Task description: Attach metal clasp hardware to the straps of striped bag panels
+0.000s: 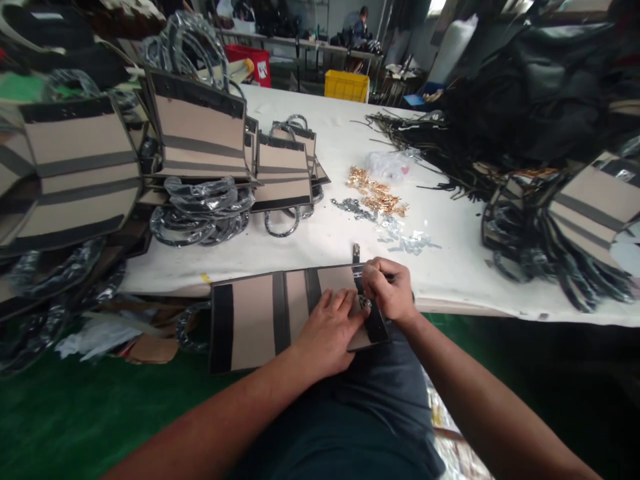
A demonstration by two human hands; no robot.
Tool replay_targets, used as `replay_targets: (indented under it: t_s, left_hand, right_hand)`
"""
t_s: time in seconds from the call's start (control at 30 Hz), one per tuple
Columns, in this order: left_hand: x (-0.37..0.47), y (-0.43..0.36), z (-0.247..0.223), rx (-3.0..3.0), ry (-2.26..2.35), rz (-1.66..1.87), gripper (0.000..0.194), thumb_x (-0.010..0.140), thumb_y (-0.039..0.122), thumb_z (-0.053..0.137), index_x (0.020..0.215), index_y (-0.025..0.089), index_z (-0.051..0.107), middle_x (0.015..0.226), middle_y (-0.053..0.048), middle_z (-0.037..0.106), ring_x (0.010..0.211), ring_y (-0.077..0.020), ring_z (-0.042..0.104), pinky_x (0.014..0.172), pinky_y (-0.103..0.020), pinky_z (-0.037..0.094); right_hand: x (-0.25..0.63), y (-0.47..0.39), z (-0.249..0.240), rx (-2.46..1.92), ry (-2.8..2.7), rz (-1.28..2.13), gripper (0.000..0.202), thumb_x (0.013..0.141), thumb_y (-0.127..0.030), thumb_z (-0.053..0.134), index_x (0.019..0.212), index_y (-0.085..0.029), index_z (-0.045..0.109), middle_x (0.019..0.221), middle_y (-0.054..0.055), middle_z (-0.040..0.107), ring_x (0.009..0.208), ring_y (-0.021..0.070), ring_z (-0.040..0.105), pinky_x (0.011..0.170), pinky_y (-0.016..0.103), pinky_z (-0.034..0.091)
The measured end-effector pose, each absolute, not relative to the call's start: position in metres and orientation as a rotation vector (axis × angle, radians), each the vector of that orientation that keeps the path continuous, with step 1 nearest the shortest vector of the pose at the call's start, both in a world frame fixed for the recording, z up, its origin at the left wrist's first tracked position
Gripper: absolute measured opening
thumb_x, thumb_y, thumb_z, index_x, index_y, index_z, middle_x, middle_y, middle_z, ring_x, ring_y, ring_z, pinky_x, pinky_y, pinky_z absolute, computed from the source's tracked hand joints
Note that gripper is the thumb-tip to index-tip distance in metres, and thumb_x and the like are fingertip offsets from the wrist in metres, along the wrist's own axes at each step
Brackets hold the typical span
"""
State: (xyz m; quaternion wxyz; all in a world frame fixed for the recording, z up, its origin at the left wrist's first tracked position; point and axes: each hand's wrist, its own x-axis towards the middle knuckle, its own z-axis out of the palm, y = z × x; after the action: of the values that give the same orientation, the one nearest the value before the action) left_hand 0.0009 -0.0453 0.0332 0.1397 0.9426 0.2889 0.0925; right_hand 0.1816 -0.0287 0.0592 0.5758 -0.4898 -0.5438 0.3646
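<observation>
A beige and black bag panel (254, 327) lies opened out across the table edge and my lap, with a wrapped handle (189, 328) sticking out at its left. My left hand (330, 333) rests flat on the panel, fingers spread towards its right end. At that right end my right hand (389, 288) is closed, its fingers pinched at the black band; what they hold is too small to make out. A small dark strap (356, 253) juts out from the panel's top edge beside my right hand. Small metal pieces show near my left fingertips.
Gold-coloured metal parts (383, 198), silver pieces (410, 241) and a plastic bag (390, 165) lie on the white table (300, 248). Stacked bag panels (200, 127) stand at left; black straps (450, 167) and more panels (595, 200) are at right. A person (360, 28) is in the background.
</observation>
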Motion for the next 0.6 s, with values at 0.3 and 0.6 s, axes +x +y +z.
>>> replay_targets:
  t_s: [0.3,0.6]
  left_hand:
    - [-0.002,-0.061,0.041,2.702,0.884,0.245,0.064,0.095,0.03,0.068,0.156,0.026,0.05,0.168,-0.013,0.042,0.156,-0.0378,0.035,0.128,-0.062,0.028]
    - [-0.062,-0.049,0.172,1.426,1.1,0.954,0.052,0.094,0.053,0.069,0.135,0.021,0.073,0.129,-0.009,0.077,0.134,-0.0356,0.064,0.118,-0.049,0.05]
  right_hand:
    - [0.22,-0.105,0.094,-1.016,-1.013,0.932,0.043,0.1,-0.032,0.065,0.062,-0.022,0.048,0.055,-0.003,0.047,0.049,0.0123,0.044,0.049,0.029,0.037]
    - [0.226,-0.124,0.112,-1.301,-0.815,0.829,0.041,0.088,-0.057,0.075,0.075,-0.021,0.06,0.056,-0.003,0.05,0.05,0.0124,0.043,0.048,0.027,0.036]
